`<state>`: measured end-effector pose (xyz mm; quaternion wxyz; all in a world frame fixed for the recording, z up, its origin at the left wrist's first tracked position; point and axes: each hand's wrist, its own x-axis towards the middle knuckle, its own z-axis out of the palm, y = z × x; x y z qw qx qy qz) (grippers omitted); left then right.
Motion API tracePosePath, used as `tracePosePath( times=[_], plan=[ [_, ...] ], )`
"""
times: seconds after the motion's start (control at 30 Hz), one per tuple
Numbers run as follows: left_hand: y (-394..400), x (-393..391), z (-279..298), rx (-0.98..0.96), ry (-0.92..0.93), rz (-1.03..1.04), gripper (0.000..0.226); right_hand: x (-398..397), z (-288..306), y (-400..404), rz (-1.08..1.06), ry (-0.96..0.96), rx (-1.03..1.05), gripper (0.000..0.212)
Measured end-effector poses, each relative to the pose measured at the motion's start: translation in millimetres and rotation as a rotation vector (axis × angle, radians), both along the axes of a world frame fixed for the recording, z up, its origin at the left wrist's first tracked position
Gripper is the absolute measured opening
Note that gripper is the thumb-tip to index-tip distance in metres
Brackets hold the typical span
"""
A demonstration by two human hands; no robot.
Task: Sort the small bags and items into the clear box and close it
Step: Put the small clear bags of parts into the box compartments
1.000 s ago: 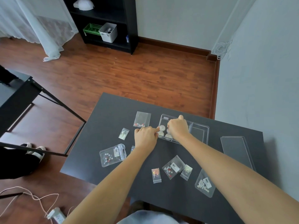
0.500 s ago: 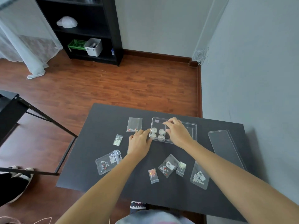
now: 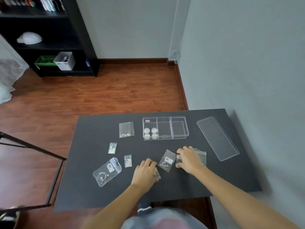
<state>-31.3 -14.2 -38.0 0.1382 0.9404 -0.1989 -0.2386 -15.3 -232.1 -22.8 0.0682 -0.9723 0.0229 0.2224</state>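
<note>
Box [image 3: 165,128] sits open at the far side of the counter [image 3: 214,179], lid [image 3: 217,138] lying right of it. Nearest me, well short of the box: left hand [image 3: 145,173] cupped over a tiny bag [image 3: 156,174], right hand [image 3: 188,158] curled on a zip bag [image 3: 200,157]; can't tell if either grip is actually clamped yet. Tagged bag [image 3: 167,160] lies between the hands, untouched. Four more bags are left of the box. In the box: four white pots [image 3: 150,133] in the left bay, other two bays look empty. Risk: slick flat bags slip from a fingertip pinch, or beads spill if a seal pops.
</note>
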Motion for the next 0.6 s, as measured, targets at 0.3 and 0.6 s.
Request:
tracePosePath(
  times=[0.3, 0.6],
  plan=[
    [-5.9, -1.2, 1.4, -0.067, 0.123, 0.043, 0.032, -10.3, -7.9, 11.7, -0.142, -0.015, -0.066, 0.048],
    [3.3, 16.9, 22.2, -0.342, 0.130, 0.225, 0.009, -8.1, 0.7, 13.7, -0.166, 0.027, 0.018, 0.003]
  ],
)
